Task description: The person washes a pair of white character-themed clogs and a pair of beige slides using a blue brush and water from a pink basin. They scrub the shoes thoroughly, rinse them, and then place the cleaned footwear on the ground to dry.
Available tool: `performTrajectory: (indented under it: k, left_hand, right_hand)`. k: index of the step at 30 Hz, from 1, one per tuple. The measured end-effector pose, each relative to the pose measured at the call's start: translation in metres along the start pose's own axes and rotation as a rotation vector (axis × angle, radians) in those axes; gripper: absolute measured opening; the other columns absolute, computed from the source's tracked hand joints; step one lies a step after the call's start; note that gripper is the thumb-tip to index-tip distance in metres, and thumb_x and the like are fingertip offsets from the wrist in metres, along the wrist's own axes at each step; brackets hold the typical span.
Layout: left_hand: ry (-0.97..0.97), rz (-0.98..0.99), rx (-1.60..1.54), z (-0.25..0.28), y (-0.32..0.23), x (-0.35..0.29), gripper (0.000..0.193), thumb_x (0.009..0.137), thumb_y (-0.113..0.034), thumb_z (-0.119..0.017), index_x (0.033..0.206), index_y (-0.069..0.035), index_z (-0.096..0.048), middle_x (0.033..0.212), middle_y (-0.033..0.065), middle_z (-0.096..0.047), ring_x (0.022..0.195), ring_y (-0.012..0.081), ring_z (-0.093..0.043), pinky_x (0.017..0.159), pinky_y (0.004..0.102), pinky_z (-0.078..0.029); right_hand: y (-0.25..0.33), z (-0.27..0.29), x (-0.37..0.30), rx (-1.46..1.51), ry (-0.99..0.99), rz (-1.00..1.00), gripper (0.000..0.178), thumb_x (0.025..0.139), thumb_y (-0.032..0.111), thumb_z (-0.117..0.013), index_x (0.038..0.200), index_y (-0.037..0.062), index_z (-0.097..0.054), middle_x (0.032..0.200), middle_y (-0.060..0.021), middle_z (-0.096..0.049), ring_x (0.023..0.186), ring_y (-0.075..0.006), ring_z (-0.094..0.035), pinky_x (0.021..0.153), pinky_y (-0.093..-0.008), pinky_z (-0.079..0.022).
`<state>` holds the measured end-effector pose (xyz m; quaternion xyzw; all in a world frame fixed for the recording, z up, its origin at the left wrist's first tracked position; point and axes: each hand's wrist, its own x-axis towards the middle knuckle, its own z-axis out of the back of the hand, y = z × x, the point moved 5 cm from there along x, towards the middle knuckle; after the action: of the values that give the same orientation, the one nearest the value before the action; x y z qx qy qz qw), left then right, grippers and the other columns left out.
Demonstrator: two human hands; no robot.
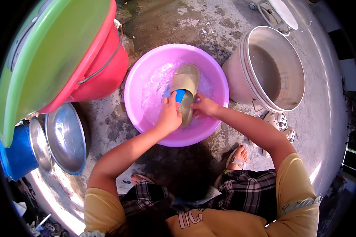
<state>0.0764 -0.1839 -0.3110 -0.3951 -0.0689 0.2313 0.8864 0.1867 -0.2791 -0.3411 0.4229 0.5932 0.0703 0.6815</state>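
A pink plastic basin of soapy water sits on the concrete floor in front of me. Over it, my right hand grips the heel end of a tan slipper whose toe points away from me. My left hand is closed on a blue brush pressed against the slipper's side. Foam floats on the water left of the slipper.
A red bucket with a green lid stands at the left. Steel bowls and a blue bucket lie below it. A white bucket of murky water stands right, patterned slippers beside it.
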Motion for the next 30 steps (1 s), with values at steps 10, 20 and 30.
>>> performTrajectory:
  k: [10, 20, 30]
  left_hand:
    - [0.540, 0.043, 0.315, 0.010, -0.024, -0.020, 0.051, 0.079, -0.004, -0.044, 0.129, -0.001, -0.031, 0.075, 0.0216, -0.059, 0.066, 0.0365, -0.058, 0.061, 0.0445, -0.045]
    - [0.567, 0.003, 0.367, 0.015, -0.029, -0.040, 0.067, 0.074, 0.004, -0.040, 0.135, 0.001, -0.013, 0.087, 0.0278, -0.056, 0.077, 0.0408, -0.057, 0.066, 0.0438, -0.046]
    - [0.284, 0.097, 0.291, -0.009, 0.003, 0.029, 0.053, 0.081, -0.004, -0.042, 0.129, 0.007, -0.022, 0.101, 0.0306, -0.048, 0.083, 0.0419, -0.055, 0.072, 0.0439, -0.046]
  right_hand:
    - [-0.010, 0.044, 0.048, 0.347, -0.198, 0.230, 0.063, 0.065, 0.008, -0.054, 0.125, 0.0052, -0.034, 0.081, -0.0111, -0.052, 0.069, -0.0185, -0.050, 0.058, -0.0298, -0.039]
    - [0.033, 0.020, 0.056, 0.006, -0.104, 0.090, 0.082, 0.071, 0.039, -0.068, 0.130, 0.0067, -0.021, 0.113, -0.0146, -0.049, 0.093, -0.0247, -0.055, 0.067, -0.0394, -0.049]
    - [0.046, 0.000, 0.034, 0.080, -0.062, 0.141, 0.101, 0.074, 0.037, -0.066, 0.136, 0.0232, 0.012, 0.128, -0.0199, -0.032, 0.094, -0.0316, -0.055, 0.063, -0.0439, -0.052]
